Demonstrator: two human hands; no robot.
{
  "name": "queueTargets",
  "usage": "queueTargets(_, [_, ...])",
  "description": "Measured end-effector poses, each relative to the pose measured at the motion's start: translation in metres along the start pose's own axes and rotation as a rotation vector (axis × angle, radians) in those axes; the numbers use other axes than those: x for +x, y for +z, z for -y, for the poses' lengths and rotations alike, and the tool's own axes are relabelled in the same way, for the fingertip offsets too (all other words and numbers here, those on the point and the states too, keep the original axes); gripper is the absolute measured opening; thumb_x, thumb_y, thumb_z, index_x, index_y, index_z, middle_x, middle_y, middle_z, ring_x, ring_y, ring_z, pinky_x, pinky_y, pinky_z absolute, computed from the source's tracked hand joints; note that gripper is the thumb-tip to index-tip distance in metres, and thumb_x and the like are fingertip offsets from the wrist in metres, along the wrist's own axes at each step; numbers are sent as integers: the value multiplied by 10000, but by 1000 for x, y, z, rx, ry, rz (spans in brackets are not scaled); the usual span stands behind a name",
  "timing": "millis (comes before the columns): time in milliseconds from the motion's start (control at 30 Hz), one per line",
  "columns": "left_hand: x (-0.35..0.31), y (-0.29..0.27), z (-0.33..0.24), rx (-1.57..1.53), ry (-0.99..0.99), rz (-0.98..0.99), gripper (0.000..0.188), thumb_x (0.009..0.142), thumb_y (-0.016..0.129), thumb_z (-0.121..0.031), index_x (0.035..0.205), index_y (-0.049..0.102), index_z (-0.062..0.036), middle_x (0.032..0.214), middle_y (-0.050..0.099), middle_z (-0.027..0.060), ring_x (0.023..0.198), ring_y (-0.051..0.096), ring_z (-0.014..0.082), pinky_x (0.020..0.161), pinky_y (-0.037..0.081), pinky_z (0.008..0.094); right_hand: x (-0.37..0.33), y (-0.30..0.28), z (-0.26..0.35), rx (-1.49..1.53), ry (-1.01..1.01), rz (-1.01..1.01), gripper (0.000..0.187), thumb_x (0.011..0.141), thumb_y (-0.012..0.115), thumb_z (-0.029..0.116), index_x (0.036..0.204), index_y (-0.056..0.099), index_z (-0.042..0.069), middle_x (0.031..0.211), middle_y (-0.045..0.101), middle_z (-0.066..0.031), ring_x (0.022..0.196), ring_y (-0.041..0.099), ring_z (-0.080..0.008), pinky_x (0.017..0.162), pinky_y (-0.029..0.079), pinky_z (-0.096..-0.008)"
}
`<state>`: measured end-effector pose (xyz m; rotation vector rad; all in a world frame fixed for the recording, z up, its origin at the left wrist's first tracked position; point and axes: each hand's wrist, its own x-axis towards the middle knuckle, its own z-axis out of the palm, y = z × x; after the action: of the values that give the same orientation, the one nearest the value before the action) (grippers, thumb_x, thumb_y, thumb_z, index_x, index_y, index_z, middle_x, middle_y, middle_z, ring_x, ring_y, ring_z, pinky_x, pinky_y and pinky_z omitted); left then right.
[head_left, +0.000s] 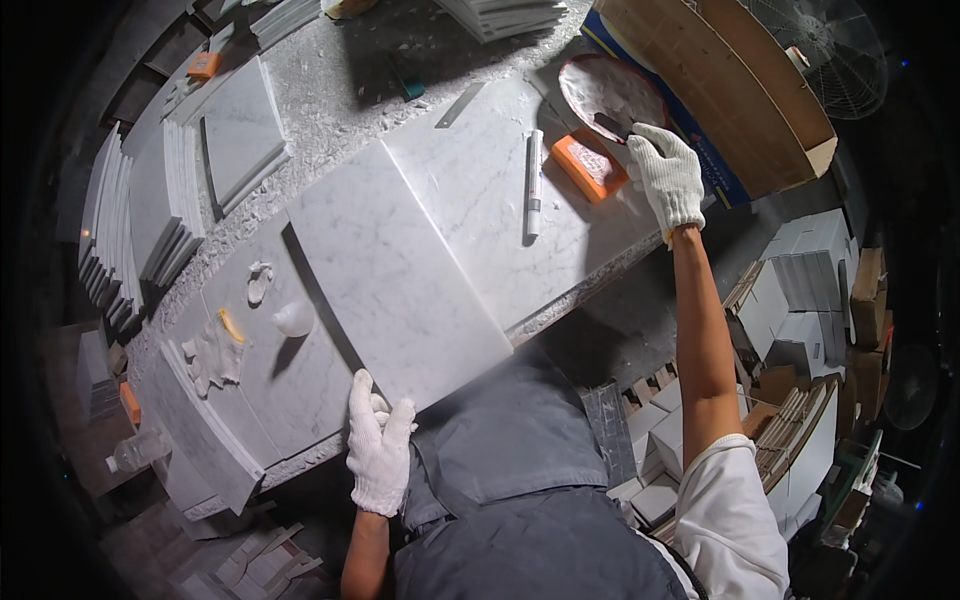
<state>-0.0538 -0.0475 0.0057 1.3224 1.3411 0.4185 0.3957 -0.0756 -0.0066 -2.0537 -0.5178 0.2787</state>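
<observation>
Head view: left hand (pixel 379 452) fingers are gripping the marble slab (pixel 395 287) edge on the desk (pixel 330 120). Right hand (pixel 668 177) fingers are closing on a scraper (pixel 610 124) in the bowl (pixel 612 96).

Slab (pixel 400 280): I see it lying on the bench (pixel 330 130), near edge under my left hand (pixel 380 450).
Marker (pixel 535 182): on the second slab (pixel 500 190), to its right.
Sanding block (pixel 590 165): right of marker.
Bowl (pixel 610 95): behind block, my right hand (pixel 667 175) at its rim.
Spare glove (pixel 215 355): left of slab.
</observation>
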Motion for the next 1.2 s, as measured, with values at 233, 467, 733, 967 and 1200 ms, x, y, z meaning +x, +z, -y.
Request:
queueTargets(233, [1, -1, 5, -10, 13, 2, 688, 960, 653, -65, 1536, 296, 48, 973, 520, 57, 789, 546, 105, 718, 575, 261, 1, 1, 0, 96, 55, 46, 349, 945, 716, 242, 1224, 711, 32, 806, 704, -41, 677, 667, -102, 620, 550, -252])
queueTargets(467, [1, -3, 8, -1, 43, 11, 688, 960, 655, -56, 1538, 295, 41, 926, 533, 51, 775, 545, 105, 706, 578, 263, 1, 2, -2, 267, 140, 81, 345, 942, 725, 207, 1219, 703, 3, 807, 683, -33, 655, 631, -94, 588, 529, -247])
queueTargets(733, [0, -3, 7, 8, 66, 23, 689, 958, 657, -52, 1536, 295, 48, 942, 533, 58, 776, 549, 105, 704, 575, 265, 1, 3, -10, 343, 109, 45, 343, 930, 721, 165, 1226, 701, -8, 792, 685, -37, 638, 628, -101, 580, 524, -253])
queueTargets(967, [2, -3, 8, -8, 51, 33, 726, 959, 671, -74, 1545, 265, 58, 967, 508, 53, 786, 545, 99, 738, 569, 273, -25, -11, -11, 394, 63, 13, 332, 974, 692, 181, 1267, 696, 26, 857, 663, 24, 686, 583, -51, 579, 477, -203])
queueTargets(1200, [5, -4, 11, 52, 64, 20, 721, 957, 680, -84, 1547, 285, 41, 927, 500, 36, 756, 556, 88, 699, 539, 255, -137, -30, -3, 478, 224, 274, 455, 931, 735, 185, 1280, 624, -87, 822, 685, -61, 600, 608, -96, 534, 501, -225])
